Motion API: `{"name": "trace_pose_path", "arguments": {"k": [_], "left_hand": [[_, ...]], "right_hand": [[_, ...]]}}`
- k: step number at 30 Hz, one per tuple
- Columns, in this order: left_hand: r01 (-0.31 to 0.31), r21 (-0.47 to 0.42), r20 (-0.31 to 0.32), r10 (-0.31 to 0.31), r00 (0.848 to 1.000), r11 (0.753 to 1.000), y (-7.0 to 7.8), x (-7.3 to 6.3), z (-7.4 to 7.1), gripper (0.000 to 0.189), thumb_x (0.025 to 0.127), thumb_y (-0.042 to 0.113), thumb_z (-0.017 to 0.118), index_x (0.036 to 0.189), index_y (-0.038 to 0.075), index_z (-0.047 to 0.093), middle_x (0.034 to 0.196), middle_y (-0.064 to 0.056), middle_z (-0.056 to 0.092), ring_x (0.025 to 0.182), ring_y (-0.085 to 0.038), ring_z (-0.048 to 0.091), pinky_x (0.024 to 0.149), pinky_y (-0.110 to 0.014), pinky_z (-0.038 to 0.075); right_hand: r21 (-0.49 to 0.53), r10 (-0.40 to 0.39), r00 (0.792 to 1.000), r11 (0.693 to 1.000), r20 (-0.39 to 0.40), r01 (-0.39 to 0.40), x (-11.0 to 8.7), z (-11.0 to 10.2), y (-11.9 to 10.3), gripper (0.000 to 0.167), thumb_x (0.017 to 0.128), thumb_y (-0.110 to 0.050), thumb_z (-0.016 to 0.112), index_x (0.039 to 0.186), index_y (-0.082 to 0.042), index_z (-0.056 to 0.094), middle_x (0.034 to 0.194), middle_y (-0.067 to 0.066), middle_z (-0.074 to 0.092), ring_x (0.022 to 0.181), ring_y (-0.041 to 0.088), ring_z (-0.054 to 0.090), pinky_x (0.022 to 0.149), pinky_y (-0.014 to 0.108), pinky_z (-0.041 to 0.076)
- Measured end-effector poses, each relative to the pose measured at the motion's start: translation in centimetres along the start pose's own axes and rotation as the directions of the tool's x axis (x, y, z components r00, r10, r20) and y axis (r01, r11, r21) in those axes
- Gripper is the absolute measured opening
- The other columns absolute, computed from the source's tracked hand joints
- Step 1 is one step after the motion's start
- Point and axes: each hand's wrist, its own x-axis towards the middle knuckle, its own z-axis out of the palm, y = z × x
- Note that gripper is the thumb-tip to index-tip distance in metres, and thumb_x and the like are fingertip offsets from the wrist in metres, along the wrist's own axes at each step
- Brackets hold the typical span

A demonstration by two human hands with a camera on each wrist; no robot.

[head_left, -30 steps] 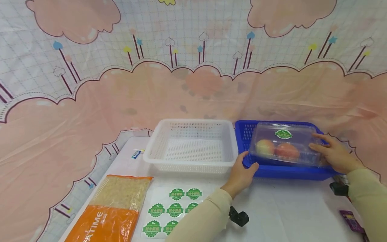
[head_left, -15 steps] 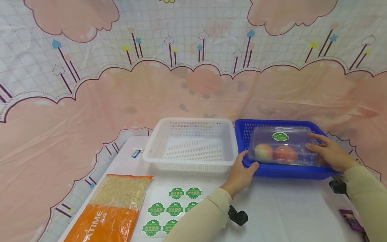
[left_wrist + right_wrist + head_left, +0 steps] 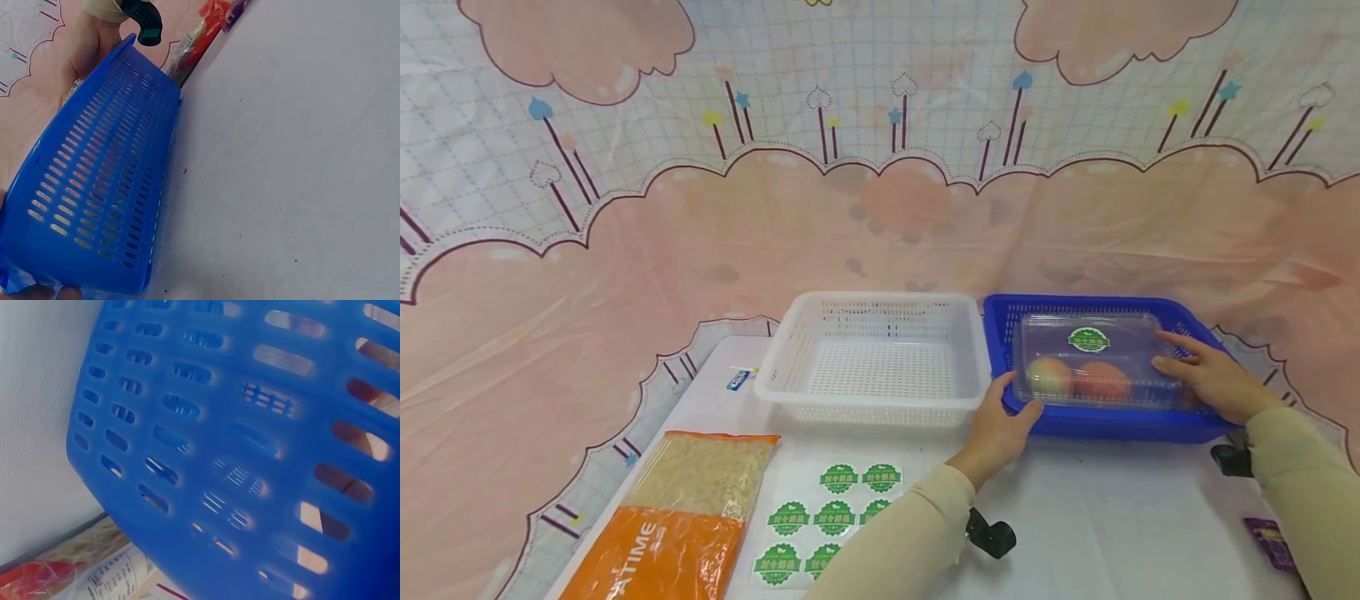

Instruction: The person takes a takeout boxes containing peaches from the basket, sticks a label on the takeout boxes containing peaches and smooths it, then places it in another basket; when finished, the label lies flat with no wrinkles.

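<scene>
In the head view my left hand [image 3: 996, 433] grips the front left corner of the blue basket [image 3: 1120, 427], with the thumb against its front wall. Two of its fingertips [image 3: 70, 292] show at the corner in the left wrist view. Inside the basket lies a clear plastic box [image 3: 1131, 367] with a green round sticker [image 3: 1088, 339] on its lid and two apples [image 3: 1101, 382] in it. My right hand [image 3: 1213, 379] holds the box by its right end, index finger and thumb over the lid. Patches of skin show through the basket slots [image 3: 344, 481] in the right wrist view.
Left of the blue basket stands a white basket [image 3: 872, 408]. A sheet of green stickers [image 3: 835, 518] and an orange bag of pale grains [image 3: 681, 517] lie in front. A purple packet [image 3: 1270, 542] is at right, a small blue label [image 3: 737, 381] at left.
My right hand has moved left with the plastic box, and the box has gone from tilted to lying lower and flatter in the blue basket. My left hand has stayed at the corner.
</scene>
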Motion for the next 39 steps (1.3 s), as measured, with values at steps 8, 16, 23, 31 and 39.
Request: {"name": "trace_pose_path", "arguments": {"k": [8, 16, 23, 31, 39], "left_hand": [[-0.004, -0.001, 0.008, 0.004, 1.0, 1.0, -0.01, 0.03, -0.04, 0.056, 0.095, 0.034, 0.068, 0.146, 0.022, 0.049, 0.148, -0.004, 0.05, 0.139, -0.025, 0.041, 0.112, -0.045, 0.035], [-0.015, 0.01, 0.004, 0.015, 1.0, 1.0, -0.13, 0.09, -0.13, 0.055, 0.094, 0.035, 0.069, 0.144, 0.023, 0.051, 0.146, -0.003, 0.052, 0.138, -0.023, 0.042, 0.112, -0.043, 0.036], [-0.02, 0.013, 0.008, 0.02, 1.0, 1.0, -0.21, 0.16, -0.17, 0.055, 0.094, 0.034, 0.069, 0.144, 0.023, 0.05, 0.145, -0.004, 0.052, 0.137, -0.023, 0.043, 0.112, -0.043, 0.036], [-0.005, 0.028, 0.0, 0.005, 1.0, 1.0, -0.01, 0.08, -0.1, 0.056, 0.093, 0.037, 0.069, 0.144, 0.024, 0.05, 0.145, -0.002, 0.053, 0.136, -0.022, 0.044, 0.111, -0.043, 0.037], [0.009, 0.031, 0.006, -0.009, 1.0, 0.999, -0.07, 0.02, -0.17, 0.056, 0.094, 0.039, 0.068, 0.145, 0.026, 0.049, 0.145, -0.001, 0.052, 0.136, -0.022, 0.044, 0.111, -0.044, 0.037]], "right_hand": [[-0.006, 0.023, 1.0, 1.0, 0.022, -0.023, 0.31, 0.05, 0.35, 0.076, 0.107, -0.038, 0.048, 0.157, 0.002, 0.008, 0.147, 0.046, 0.02, 0.121, 0.059, 0.04, 0.077, 0.041, 0.052], [-0.028, 0.055, 0.998, 0.998, 0.007, -0.055, 0.27, 0.07, 0.08, 0.077, 0.107, -0.04, 0.046, 0.157, 0.005, 0.01, 0.142, 0.043, 0.025, 0.087, 0.037, 0.058, 0.068, 0.036, 0.048], [0.025, 0.072, 0.997, 0.997, 0.022, -0.072, 0.6, 0.15, 0.47, 0.074, 0.107, -0.036, 0.046, 0.156, 0.006, 0.009, 0.132, 0.038, 0.034, 0.059, 0.014, 0.048, 0.056, 0.033, 0.047], [0.009, 0.079, 0.996, 0.997, 0.039, -0.08, 0.78, -0.13, 0.84, 0.073, 0.108, -0.034, 0.044, 0.155, 0.008, 0.008, 0.132, 0.039, 0.033, 0.06, 0.016, 0.05, 0.058, 0.034, 0.049], [0.006, 0.111, 0.993, 0.994, 0.042, -0.112, 0.85, -0.46, 1.02, 0.071, 0.109, -0.032, 0.042, 0.154, 0.01, 0.006, 0.138, 0.043, 0.022, 0.074, 0.02, 0.049, 0.062, 0.034, 0.047]]}}
